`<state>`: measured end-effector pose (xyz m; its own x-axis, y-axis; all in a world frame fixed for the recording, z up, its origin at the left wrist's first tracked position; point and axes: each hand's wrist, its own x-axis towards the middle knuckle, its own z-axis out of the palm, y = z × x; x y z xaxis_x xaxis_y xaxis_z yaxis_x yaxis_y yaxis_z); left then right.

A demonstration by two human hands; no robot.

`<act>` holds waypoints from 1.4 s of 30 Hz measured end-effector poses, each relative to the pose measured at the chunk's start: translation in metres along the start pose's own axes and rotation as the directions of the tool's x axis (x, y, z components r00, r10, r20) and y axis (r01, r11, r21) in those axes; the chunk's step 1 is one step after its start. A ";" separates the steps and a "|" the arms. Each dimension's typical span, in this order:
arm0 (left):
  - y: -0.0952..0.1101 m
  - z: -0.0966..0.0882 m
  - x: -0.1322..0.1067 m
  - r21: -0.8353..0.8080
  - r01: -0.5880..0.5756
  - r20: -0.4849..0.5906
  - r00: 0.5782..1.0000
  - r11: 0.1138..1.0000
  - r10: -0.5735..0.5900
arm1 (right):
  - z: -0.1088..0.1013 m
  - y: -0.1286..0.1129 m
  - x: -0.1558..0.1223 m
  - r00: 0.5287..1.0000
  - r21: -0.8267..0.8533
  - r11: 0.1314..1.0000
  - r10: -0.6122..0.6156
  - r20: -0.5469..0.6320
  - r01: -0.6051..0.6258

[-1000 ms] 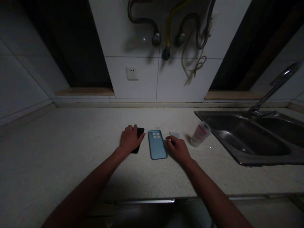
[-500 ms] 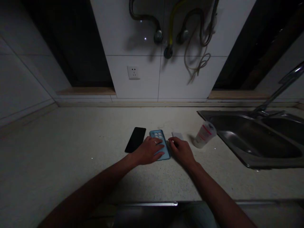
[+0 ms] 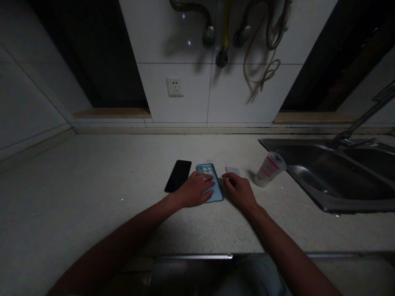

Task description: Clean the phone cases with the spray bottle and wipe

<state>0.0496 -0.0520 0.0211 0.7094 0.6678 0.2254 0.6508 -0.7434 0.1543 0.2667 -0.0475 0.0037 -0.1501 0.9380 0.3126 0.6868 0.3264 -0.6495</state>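
Note:
A light blue phone case (image 3: 217, 191) lies on the counter, the ring of camera cut-outs at its far end. My left hand (image 3: 197, 189) rests on it with the fingers spread, a ring on one of them. Just left of that hand is a black smartphone (image 3: 179, 176), lying flat. On the other side of the case, my right hand (image 3: 240, 190) touches down with its fingers curled and thumb and forefinger pinched together; whatever they hold is too small to make out. Behind its knuckles shows a small white flat piece (image 3: 232, 169), partly hidden.
A clear plastic cup (image 3: 269, 169) with red print stands to the right, in front of a steel double sink (image 3: 324, 207) with a tap (image 3: 348, 133). The tiled wall at the back carries a socket (image 3: 175, 87) and hoses. The pale counter (image 3: 92, 176) stretches left.
The view has tipped down slightly, so everything sits a little differently in the picture. Both hands keep nearly the same pose beside and on the case.

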 end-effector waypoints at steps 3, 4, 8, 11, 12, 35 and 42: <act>0.001 -0.001 0.000 -0.004 0.014 0.006 1.000 1.000 -0.014 | -0.001 -0.001 0.000 1.000 -0.024 1.000 0.009 -0.001 -0.009; 0.001 -0.001 0.000 -0.004 0.015 0.004 1.000 1.000 -0.015 | -0.002 -0.002 0.000 1.000 -0.056 0.998 0.019 -0.004 -0.019; 0.001 0.000 0.000 0.002 0.006 -0.004 1.000 1.000 -0.006 | -0.007 -0.009 -0.001 0.988 -0.280 0.950 0.114 -0.104 -0.139; 0.000 0.001 0.000 0.005 -0.004 -0.009 1.000 1.000 0.004 | -0.010 -0.014 -0.001 0.962 -0.429 0.864 0.210 -0.173 -0.265; -0.001 0.001 0.000 0.004 -0.007 -0.016 1.000 1.000 0.007 | -0.011 -0.015 -0.001 0.956 -0.474 0.831 0.242 -0.165 -0.292; 0.010 -0.007 0.003 -0.280 -0.002 -0.321 0.943 0.960 -0.091 | -0.015 -0.008 0.008 0.961 0.735 0.675 0.158 -0.227 0.063; 0.025 0.001 0.002 -0.665 0.022 -0.352 0.873 0.746 -0.339 | -0.021 -0.016 0.005 0.965 0.969 0.155 0.208 0.157 -0.191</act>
<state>0.0672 -0.0694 0.0245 0.3033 0.8216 0.4827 0.3211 -0.5650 0.7600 0.2698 -0.0505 0.0303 -0.1136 0.9918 0.0579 -0.5539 -0.0148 -0.8325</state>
